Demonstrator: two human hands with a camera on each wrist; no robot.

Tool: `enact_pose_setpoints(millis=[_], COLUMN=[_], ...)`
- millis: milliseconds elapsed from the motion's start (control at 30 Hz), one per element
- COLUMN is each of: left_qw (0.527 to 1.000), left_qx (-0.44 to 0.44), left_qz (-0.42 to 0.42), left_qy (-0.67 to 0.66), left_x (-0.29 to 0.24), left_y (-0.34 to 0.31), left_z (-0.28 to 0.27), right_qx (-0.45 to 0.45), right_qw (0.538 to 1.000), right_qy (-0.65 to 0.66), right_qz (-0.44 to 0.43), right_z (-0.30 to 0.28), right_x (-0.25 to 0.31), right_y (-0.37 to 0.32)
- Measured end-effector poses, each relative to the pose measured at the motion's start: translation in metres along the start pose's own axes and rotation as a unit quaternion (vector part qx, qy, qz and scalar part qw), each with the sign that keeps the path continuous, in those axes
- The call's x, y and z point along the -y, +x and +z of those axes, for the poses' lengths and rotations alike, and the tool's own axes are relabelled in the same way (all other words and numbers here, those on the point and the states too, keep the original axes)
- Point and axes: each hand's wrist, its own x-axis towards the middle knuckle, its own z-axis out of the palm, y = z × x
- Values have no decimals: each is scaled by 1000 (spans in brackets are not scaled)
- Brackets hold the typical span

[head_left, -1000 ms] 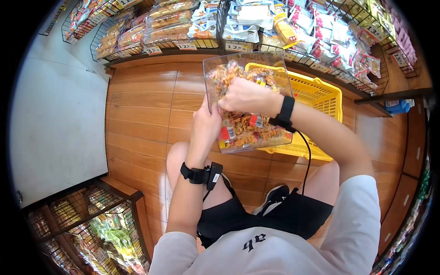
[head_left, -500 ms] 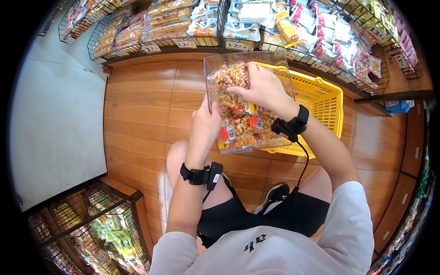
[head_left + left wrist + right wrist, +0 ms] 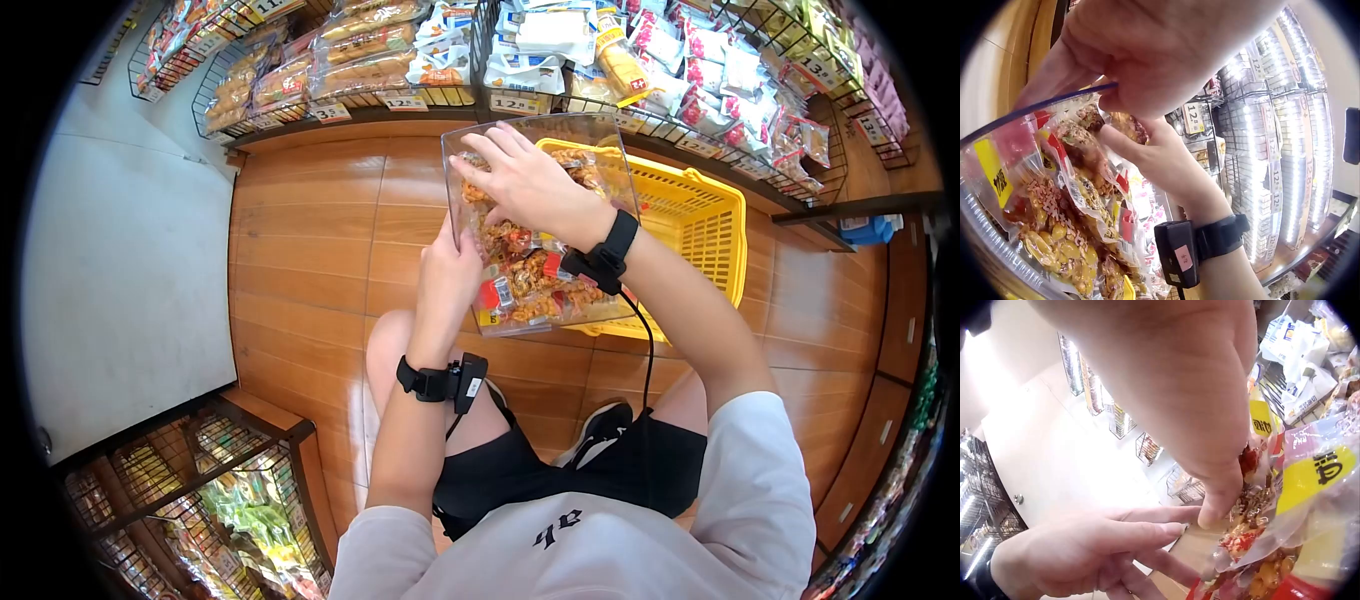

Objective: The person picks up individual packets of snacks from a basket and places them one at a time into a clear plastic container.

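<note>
A clear plastic bin (image 3: pixel 545 326) full of bagged snacks (image 3: pixel 1063 244) is held in front of the person, over the yellow basket. The bags are see-through with red and yellow labels and brown, nut-like clusters inside. My left hand (image 3: pixel 452 268) grips the bin's left wall, thumb at the rim and fingers outside. Inside the bin's far part, my right hand (image 3: pixel 535 190) lies over the bags with its fingers spread. Its thumb (image 3: pixel 1213 509) touches the bags in the right wrist view; the other fingertips are hidden there.
Partly under the bin, a yellow shopping basket (image 3: pixel 738 225) stands on the brown tiled floor (image 3: pixel 300 250). Wire shelves of packaged bread (image 3: pixel 365 72) and white packets (image 3: pixel 540 35) run along the far side. A white panel (image 3: pixel 130 270) stands left, another snack rack (image 3: pixel 250 510) lower left.
My right hand went from curled among the bags to spread, first moving right, then back left over the bags at the bin's far end. The left hand keeps its hold on the bin.
</note>
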Motion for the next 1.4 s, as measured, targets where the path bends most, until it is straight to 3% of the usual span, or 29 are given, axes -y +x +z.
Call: enact_pose_setpoints(millis=[67,133,200,300,333,433,500,567,633,667,700,733,800,867,900,933,967,1000,1033,1067,1133,1200,1267,1300,1400], left_qw=[1000,1000,999,1000,1000,1000,1000,999,999,999,999,999,998,1000,1000,999,999,1000,1000,1000,998,998,999,999,1000], left_qx=[3,-4,-26,-14,-5,-17,-10,-26,-11,-8,-5,4,13,3,10,15,19,-1,4,9,3,29,43,25,-7], left_qz=[-6,-16,15,-1,-17,-10,-8,25,5,-7,-17,-46,-53,-20,-23,-26,-32,27,9,-14,-44,-47,-8,-10,-29], left_qy=[-3,19,36,20,8,-16,3,31,34,36,39,-15,-12,13,12,10,8,14,4,-8,-38,-14,31,24,-3], left_x=[-1,6,11,4,0,-6,0,22,29,29,26,9,7,18,14,9,6,36,27,15,0,10,44,38,5], left_y=[0,0,2,0,-1,-5,-6,6,12,12,10,3,1,7,5,3,1,14,15,7,-4,4,19,16,-1], left_z=[0,3,5,5,3,4,6,10,9,9,10,8,9,7,6,7,5,9,7,7,10,5,4,4,9], right_qx=[-44,-31,32,-16,-67,-144,-207,-247,-220,-165,-106,-8,186,244,284,186,282,313,320,376,328,446,552,570,616], right_qw=[998,997,980,975,984,959,914,856,812,807,786,753,646,603,625,486,336,383,283,384,458,536,524,561,556], right_qy=[-35,-37,-10,31,21,54,130,98,89,62,126,142,235,338,382,404,400,413,477,440,320,303,327,276,227], right_qz=[0,64,198,221,163,236,324,443,534,564,596,642,702,680,619,752,805,765,769,719,762,649,561,533,509], right_z=[-22,-37,-45,-11,-13,-46,-95,-124,-120,-104,-72,-46,4,43,83,107,108,147,154,172,191,204,207,186,206], right_x=[1,12,25,27,20,12,-9,-43,-96,-126,-161,-173,-169,-133,-127,-102,-97,-99,-96,-93,-80,-86,-102,-101,-117], right_y=[3,4,0,-14,-18,-25,-43,-77,-129,-162,-201,-226,-263,-294,-321,-330,-326,-350,-352,-359,-360,-365,-363,-355,-371])
